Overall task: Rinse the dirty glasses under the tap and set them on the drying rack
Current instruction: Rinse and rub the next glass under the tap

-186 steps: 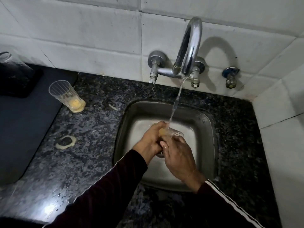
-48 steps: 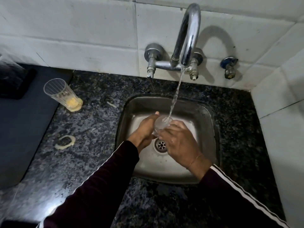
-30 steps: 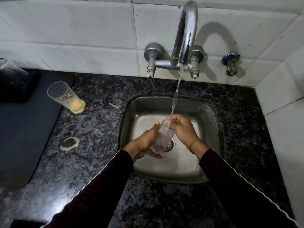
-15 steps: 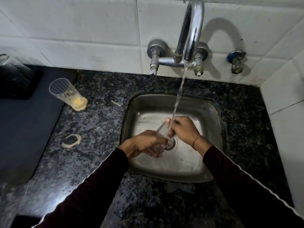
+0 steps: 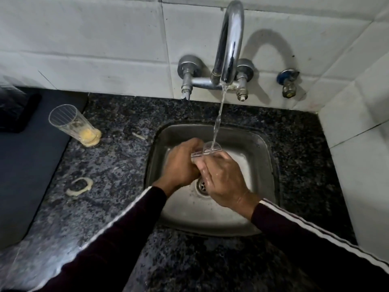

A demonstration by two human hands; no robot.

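Glass (image 5: 207,149) w/ rim under tap (image 5: 229,45) stream, over sink (image 5: 261,148); left hand (image 5: 182,163) & right hand (image 5: 223,180) both clasped it. Dirty glass (image 5: 71,125) at 9 o'clock of the sink.

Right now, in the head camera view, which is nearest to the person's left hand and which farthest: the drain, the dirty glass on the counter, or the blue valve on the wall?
From the left hand:
1. Drain, just right of it in the sink.
2. Dirty glass, off to the left on the counter.
3. Blue valve, far right on the tiled wall.
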